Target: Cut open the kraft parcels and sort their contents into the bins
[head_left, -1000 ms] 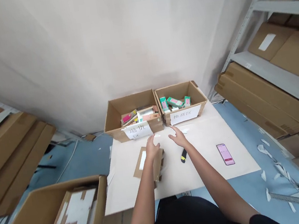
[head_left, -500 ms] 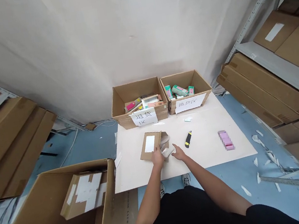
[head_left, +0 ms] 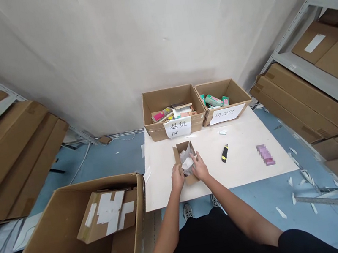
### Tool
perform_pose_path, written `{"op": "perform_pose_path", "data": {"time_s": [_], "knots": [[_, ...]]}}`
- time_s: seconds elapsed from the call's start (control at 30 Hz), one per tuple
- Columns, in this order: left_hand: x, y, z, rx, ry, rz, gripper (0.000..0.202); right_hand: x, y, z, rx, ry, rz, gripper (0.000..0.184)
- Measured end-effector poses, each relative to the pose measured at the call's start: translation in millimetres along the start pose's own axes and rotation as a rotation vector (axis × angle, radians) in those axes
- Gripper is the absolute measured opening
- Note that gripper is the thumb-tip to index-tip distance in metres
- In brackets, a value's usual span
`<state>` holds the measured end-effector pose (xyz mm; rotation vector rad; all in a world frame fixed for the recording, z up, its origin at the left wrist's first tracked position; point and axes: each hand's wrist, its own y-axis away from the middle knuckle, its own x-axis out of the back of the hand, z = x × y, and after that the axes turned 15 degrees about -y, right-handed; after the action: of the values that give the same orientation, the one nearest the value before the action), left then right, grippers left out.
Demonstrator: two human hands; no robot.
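Note:
A small open cardboard box (head_left: 179, 153) stands on the white table (head_left: 246, 170) near its front edge, with crumpled white paper (head_left: 188, 163) inside it. My left hand (head_left: 177, 177) grips the box's near left side. My right hand (head_left: 200, 167) rests on its right side, fingers curled onto the white paper. A black and yellow utility knife (head_left: 225, 153) lies on the table to the right of the box.
Two labelled cardboard bins, one (head_left: 152, 103) with mixed packets and one (head_left: 236, 90) with green packets, stand at the table's far edge. A phone (head_left: 265, 155) lies right. A large open carton (head_left: 48, 252) with a parcel (head_left: 108, 212) sits left; shelves with cartons flank both sides.
The small box was lying flat with its label up; now it stands open with the paper showing. Both hands have closed in on it, and the view shifted left.

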<state>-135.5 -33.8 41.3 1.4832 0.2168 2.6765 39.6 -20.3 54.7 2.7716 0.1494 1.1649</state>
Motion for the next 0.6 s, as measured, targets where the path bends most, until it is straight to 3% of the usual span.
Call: {"op": "perform_pose_path", "data": {"time_s": [0.07,0.13,0.23,0.33,0.47,0.6], "knots": [[-1.4,9,-2,-0.003,-0.086,-0.03,0.039,-2,9,-6,0.019,0.028,-0.008,0.094],[-3.4,17,-2,-0.017,-0.165,-0.076,0.034,-4,18,-4,0.004,0.049,-0.021,0.088],[-6.7,22,-1,-0.052,-0.261,-0.135,0.056,-5,30,7,-0.066,0.087,-0.047,0.067],[-9.1,17,0,-0.053,-0.312,-0.157,0.071,-2,31,17,-0.176,0.113,-0.048,0.059],[-10.9,4,4,-0.111,-0.272,-0.136,0.082,14,22,24,-0.19,0.103,-0.037,0.06],[-12.8,-6,20,-0.174,-0.231,-0.048,0.095,39,18,31,-0.162,0.052,0.079,0.068]]}}
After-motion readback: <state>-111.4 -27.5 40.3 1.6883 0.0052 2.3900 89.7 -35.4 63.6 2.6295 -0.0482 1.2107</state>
